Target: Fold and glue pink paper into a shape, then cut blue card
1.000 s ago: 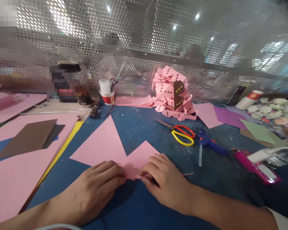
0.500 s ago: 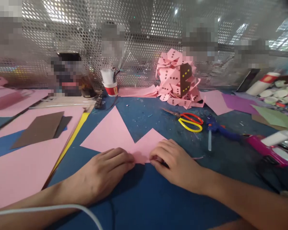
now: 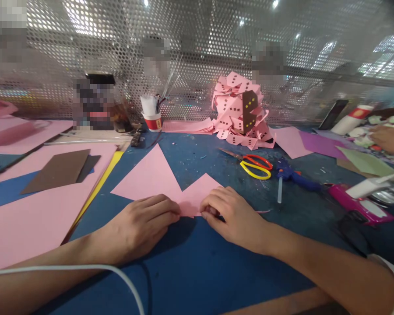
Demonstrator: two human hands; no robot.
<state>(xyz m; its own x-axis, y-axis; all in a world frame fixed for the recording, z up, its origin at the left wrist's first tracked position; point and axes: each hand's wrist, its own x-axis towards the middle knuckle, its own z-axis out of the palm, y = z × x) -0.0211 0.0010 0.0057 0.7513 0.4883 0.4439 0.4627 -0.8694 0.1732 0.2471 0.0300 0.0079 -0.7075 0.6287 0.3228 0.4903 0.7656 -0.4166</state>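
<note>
A pink paper sheet (image 3: 153, 175) with two pointed peaks lies on the blue table in front of me, its near edge straight. My left hand (image 3: 147, 221) is closed at that near edge, thumb and fingertips pinching the paper left of its middle. On the other side my right hand (image 3: 228, 214) is closed too, its thumb and index finger gripping the same edge and its back hiding the right end of the sheet. A short strip of the edge shows between the two hands.
Scissors (image 3: 256, 166) and a blue glue gun (image 3: 284, 170) lie beyond my right hand. A pink paper model (image 3: 231, 107) and a paper cup (image 3: 153, 121) stand farther back. Pink sheets (image 3: 36, 227) cover the left side. A white cable (image 3: 85, 267) crosses my left forearm.
The view has shifted slightly. Both hands keep their pinch on the paper's near edge, with little movement against it. At the far right a hand now shows by the white pieces.
</note>
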